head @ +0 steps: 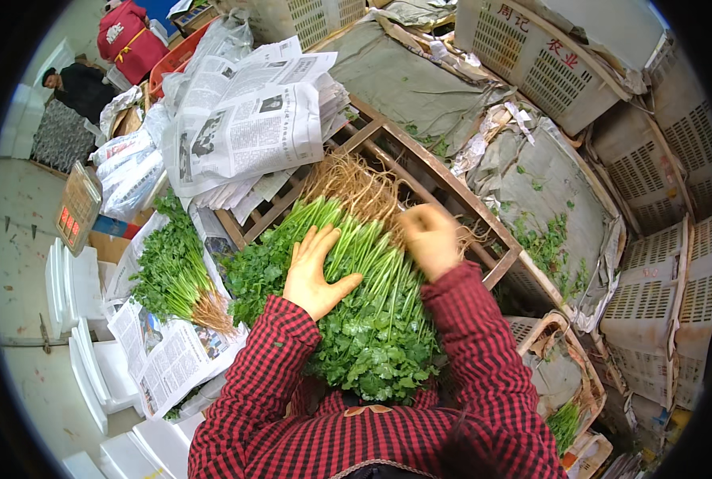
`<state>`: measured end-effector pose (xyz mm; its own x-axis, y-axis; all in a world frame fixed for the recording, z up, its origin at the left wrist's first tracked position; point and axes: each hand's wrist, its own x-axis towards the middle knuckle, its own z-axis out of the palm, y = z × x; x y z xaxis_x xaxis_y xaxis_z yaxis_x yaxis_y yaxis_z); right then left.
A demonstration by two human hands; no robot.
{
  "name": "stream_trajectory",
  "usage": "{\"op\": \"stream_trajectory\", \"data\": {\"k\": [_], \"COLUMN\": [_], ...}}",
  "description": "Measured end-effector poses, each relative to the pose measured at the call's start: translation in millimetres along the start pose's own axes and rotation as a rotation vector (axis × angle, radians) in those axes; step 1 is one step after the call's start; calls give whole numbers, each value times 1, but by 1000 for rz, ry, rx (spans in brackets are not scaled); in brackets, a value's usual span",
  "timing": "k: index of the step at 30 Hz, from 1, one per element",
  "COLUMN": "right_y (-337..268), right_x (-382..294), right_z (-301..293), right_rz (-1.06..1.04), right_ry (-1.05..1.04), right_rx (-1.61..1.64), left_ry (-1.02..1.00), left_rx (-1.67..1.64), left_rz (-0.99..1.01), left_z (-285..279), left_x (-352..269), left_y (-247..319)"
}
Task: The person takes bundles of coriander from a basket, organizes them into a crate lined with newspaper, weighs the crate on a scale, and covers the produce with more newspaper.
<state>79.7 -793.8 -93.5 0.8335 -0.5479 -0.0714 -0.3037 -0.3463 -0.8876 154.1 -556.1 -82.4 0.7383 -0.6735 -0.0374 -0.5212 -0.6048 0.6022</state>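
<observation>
A large heap of cilantro (362, 359) with green stems and leafy tops lies before me, its tan roots (356, 185) pointing away. My left hand (315, 272) rests flat on the stems, thumb spread from the fingers. At the right side of the roots is my right hand (431, 239), fingers curled and blurred; whether roots or stems are pinched in it is not clear. Left of the heap, a smaller bunch of cilantro (176, 269) lies on a newspaper sheet (173, 359). Under the heap runs a brown slatted metal frame (502, 266).
A newspaper stack (254, 126) sits beyond the roots. A digital scale display (77, 209) stands left, above white foam boxes (101, 371). Plastic crates (529, 60) and cloth-covered crates (547, 179) line the right. Two people (128, 42) are at the far left.
</observation>
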Motion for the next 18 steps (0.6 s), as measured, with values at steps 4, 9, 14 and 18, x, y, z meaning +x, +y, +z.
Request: {"op": "stream_trajectory", "data": {"k": [4, 9, 14, 18], "right_y": [4, -45, -15, -5], "right_x": [-26, -18, -27, -119], "right_z": [-27, 21, 3, -139], "right_rz": [-61, -58, -161, 90], "right_ry": [66, -305, -158, -170], "right_rx": [343, -463, -74, 502], "left_ry": [2, -8, -15, -21], "left_rx": [-2, -14, -35, -74], "left_rz": [-10, 17, -4, 11], "left_z": [3, 5, -4, -1], "left_x": [-1, 2, 0, 0], "left_y": [-6, -3, -5, -9]}}
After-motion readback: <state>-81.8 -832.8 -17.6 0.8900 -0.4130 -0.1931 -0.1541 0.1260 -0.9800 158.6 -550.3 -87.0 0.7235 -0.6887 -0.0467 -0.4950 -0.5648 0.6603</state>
